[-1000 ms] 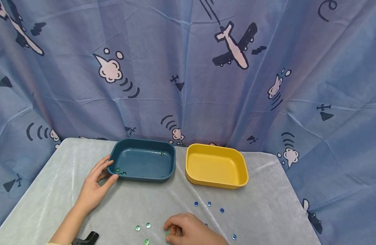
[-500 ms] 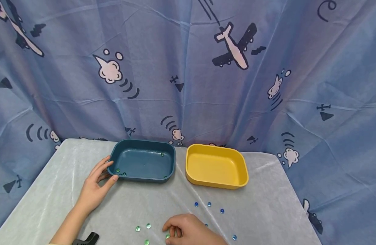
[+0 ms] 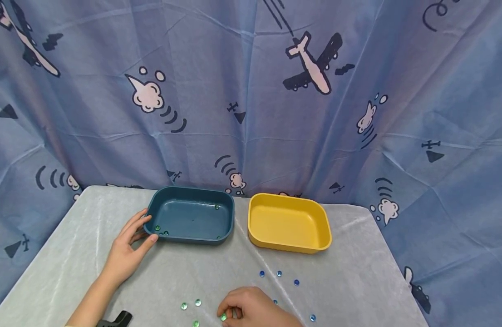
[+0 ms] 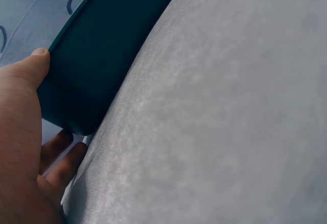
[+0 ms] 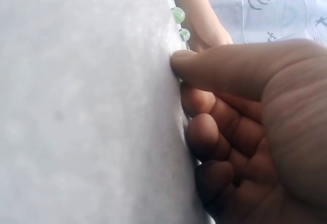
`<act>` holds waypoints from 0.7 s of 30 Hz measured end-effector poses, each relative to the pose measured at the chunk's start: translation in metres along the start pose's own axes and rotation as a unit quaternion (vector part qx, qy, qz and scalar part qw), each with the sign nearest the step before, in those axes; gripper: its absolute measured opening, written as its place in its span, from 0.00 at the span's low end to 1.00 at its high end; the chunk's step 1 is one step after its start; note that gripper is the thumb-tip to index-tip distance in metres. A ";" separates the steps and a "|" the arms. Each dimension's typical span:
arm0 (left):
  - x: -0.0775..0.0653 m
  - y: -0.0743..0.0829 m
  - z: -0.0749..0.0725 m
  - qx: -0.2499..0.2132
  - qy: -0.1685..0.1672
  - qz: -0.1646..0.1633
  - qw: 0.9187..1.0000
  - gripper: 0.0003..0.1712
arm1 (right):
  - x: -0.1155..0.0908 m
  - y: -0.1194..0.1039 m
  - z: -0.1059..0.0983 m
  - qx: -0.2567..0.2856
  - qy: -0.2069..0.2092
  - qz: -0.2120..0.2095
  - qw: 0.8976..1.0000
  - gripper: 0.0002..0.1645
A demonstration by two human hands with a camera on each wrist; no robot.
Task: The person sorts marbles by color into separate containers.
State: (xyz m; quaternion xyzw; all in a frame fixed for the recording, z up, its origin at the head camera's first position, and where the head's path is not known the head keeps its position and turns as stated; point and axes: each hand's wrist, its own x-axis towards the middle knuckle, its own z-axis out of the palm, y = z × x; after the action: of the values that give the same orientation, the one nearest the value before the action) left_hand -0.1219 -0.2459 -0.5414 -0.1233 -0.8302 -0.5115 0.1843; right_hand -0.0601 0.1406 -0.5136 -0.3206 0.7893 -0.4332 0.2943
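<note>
My left hand (image 3: pixel 128 254) holds the near left corner of a dark teal tray (image 3: pixel 191 239), thumb at the front and fingers along the side. In the left wrist view the thumb (image 4: pixel 38 65) presses the wall of the tray (image 4: pixel 97 65) close to its rim. My right hand (image 3: pixel 257 306), low on the cloth, has curled fingers and pinches a green glass marble (image 3: pixel 223 317) between thumb and forefinger. From the right wrist, the thumb (image 5: pixel 204 70) hides that marble. Left of this hand lie several loose green marbles (image 3: pixel 198 302). A few green marbles (image 3: pixel 157 227) sit inside the teal tray.
A yellow tray (image 3: pixel 289 247) stands to the right of the teal one. Between it and my right hand, several blue marbles (image 3: pixel 296 282) are scattered over the grey tablecloth (image 3: pixel 357 281). A blue patterned curtain (image 3: pixel 251 113) hangs behind the table.
At my right fingertips the green marble has come more into sight, while that hand stays almost in place. My left hand keeps its hold on the teal tray.
</note>
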 end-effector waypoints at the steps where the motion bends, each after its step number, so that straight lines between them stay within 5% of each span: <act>1: 0.000 0.000 0.000 0.000 -0.001 0.000 1.000 0.33 | 0.000 0.000 0.000 0.003 0.000 0.002 1.000 0.06; 10: 0.001 0.000 0.001 0.003 -0.003 -0.002 1.000 0.34 | -0.001 -0.005 0.001 0.057 0.009 0.098 0.993 0.10; 21: 0.000 -0.001 0.000 0.001 -0.002 -0.003 1.000 0.34 | -0.001 -0.012 -0.004 0.066 0.002 0.081 0.995 0.07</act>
State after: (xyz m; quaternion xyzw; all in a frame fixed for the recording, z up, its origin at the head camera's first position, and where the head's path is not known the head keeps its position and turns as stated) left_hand -0.1223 -0.2458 -0.5421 -0.1212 -0.8314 -0.5111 0.1813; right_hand -0.0592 0.1380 -0.5008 -0.2347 0.7827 -0.4599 0.3474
